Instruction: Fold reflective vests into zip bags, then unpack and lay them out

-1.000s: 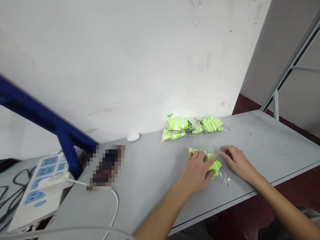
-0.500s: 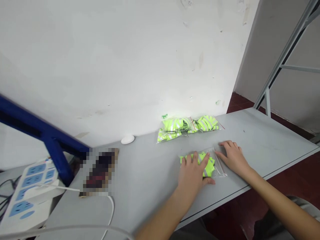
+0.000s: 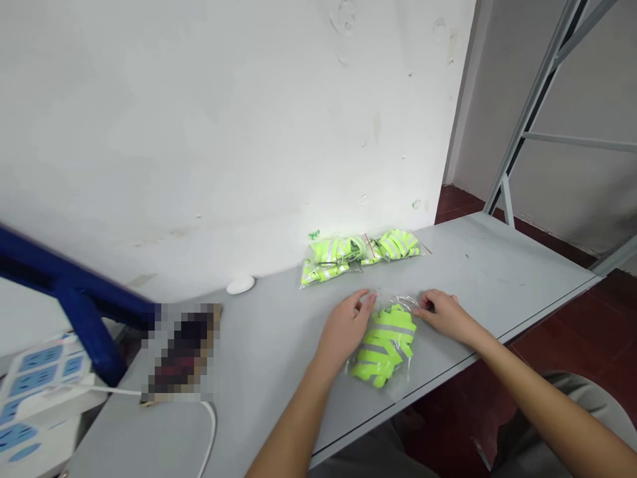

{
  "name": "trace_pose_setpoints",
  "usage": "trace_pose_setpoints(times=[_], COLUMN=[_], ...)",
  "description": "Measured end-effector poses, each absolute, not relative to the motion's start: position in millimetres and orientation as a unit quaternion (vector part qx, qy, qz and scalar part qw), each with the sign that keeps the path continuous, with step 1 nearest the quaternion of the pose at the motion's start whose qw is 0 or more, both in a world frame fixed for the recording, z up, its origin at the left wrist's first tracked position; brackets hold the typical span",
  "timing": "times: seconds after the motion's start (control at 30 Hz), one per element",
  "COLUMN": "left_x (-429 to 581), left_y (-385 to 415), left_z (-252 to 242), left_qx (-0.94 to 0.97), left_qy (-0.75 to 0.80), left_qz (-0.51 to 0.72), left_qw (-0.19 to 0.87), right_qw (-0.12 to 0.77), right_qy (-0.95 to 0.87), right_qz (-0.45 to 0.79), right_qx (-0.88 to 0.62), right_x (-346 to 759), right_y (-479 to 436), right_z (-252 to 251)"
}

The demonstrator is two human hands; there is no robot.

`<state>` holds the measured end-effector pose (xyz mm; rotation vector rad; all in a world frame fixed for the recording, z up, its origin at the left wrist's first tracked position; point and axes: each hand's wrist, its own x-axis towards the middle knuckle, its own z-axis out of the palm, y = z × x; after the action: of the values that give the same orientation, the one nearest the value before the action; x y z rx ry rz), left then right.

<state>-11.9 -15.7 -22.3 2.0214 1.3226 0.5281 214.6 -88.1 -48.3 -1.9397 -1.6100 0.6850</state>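
Observation:
A clear zip bag (image 3: 385, 348) with folded yellow-green reflective straps inside lies on the grey table (image 3: 279, 345), its mouth end toward the wall. My left hand (image 3: 349, 322) has thumb and fingers closed on the bag's upper left edge. At the upper right corner, the thumb and curled fingers of my right hand (image 3: 442, 315) pinch the clear plastic. Beyond my hands, against the wall, several similar filled bags (image 3: 338, 252) lie heaped together.
A white rounded object (image 3: 241, 285) sits by the wall. To the left are a blurred-out flat item (image 3: 182, 355), a white cable (image 3: 213, 425), a power strip (image 3: 37, 392) and a blue metal frame (image 3: 87, 325). The table's front edge runs close below the bag.
The bag has turned, so its mouth end now points toward the wall instead of right. My left hand has moved off its top to the upper left edge. The view has shifted slightly.

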Motion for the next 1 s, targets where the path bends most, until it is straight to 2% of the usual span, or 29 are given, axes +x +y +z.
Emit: trace_pose_setpoints(times=[0.13,0.27,0.33,0.5,0.67,0.87,1.0], left_x=[-15,-17,-19,-22,-16,-8,-6], left_y=[-3,8,12,15,11,9,5], left_z=[-33,-38,-40,-44,-47,-50,-43], left_qx=[0.701,0.572,0.532,0.496,0.439,0.381,0.335], left_qy=[0.527,0.502,0.478,0.447,0.462,0.462,0.411], left_qz=[0.231,0.277,0.289,0.341,0.429,0.506,0.469], left_qw=[0.421,0.587,0.636,0.662,0.639,0.621,0.706], right_qw=[0.389,0.446,0.469,0.484,0.432,0.463,0.492], right_qy=[-0.521,-0.492,-0.474,-0.431,-0.42,-0.419,-0.418], right_qz=[0.385,0.458,0.493,0.578,0.645,0.634,0.612], right_qx=[-0.655,-0.591,-0.558,-0.496,-0.469,-0.456,-0.456], right_x=[215,204,196,183,179,180,184], right_y=[-75,-58,-47,-18,4,17,19], right_z=[-46,-42,-41,-43,-44,-54,-65])
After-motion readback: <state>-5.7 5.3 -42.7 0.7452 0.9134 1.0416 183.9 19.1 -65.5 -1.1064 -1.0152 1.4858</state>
